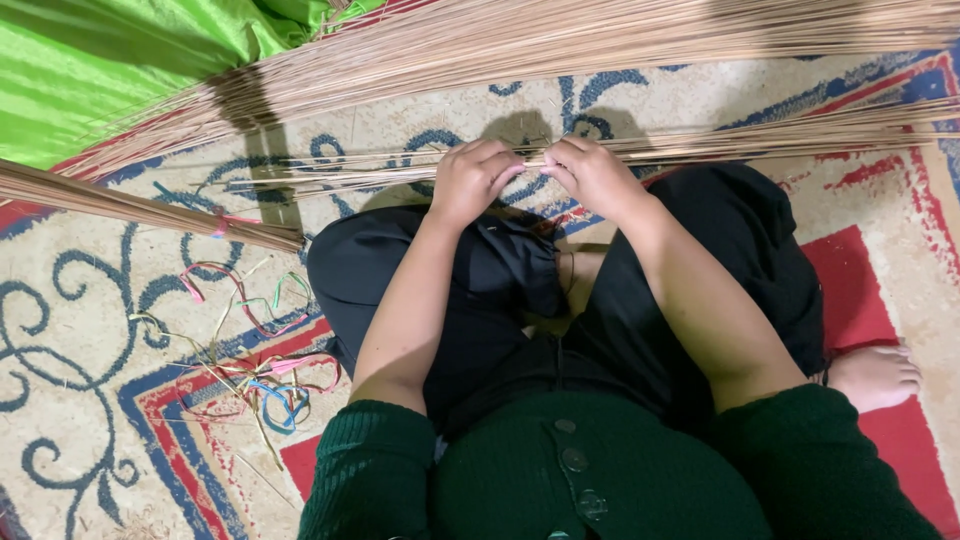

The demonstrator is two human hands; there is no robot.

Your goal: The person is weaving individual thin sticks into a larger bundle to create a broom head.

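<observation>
Both hands closed on a thin bundle of sticks (700,145) at frame center: left hand (470,180), right hand (592,175), nearly touching. Bundle's long axis runs near-horizontal, extending past both hands to the right edge.

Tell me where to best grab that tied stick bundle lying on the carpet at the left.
Probably grip the tied stick bundle at the pink tie near its trimmed end, coming from above. It lies flat, and the tie keeps the thin sticks packed there, so they shouldn't splay.
</observation>
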